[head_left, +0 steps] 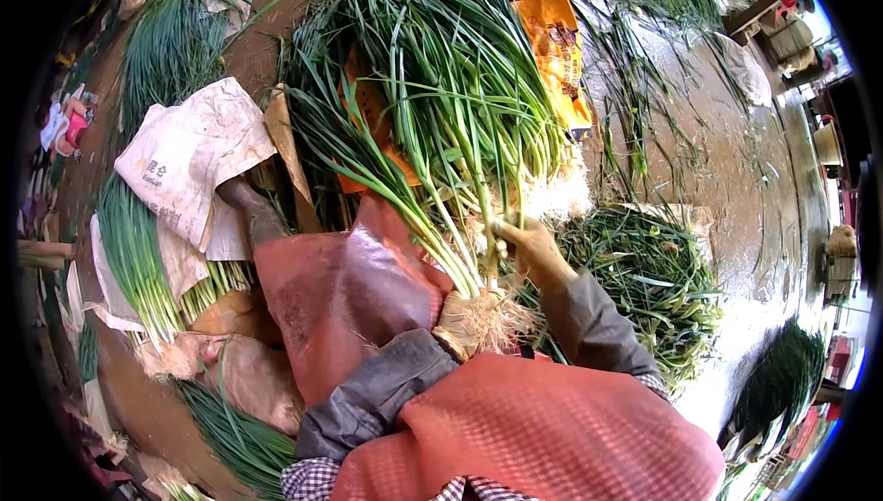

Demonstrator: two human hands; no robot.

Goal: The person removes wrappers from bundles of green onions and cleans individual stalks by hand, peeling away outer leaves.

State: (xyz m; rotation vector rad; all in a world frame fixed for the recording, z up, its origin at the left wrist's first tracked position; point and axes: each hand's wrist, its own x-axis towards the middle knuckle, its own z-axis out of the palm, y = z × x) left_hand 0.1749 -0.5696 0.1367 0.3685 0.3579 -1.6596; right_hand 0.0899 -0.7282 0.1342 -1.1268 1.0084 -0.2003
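L hand [457,322] looks closed round the root end of a small green bunch [464,271], fingers partly hidden by pale roots [504,319]; R hand [529,245], just above, pinches a stalk btwn thumb & fingers, bunch upright-ish in front of the red apron [533,423]. Beyond: big heap of long green stalks [423,50] w/ an orange bag [558,50] at its R edge, & a pile of loose leaves [635,280] by the R forearm. Further out: white sack [198,156] & another bunch [133,257] to the L, wet brown floor [754,161] to the R.
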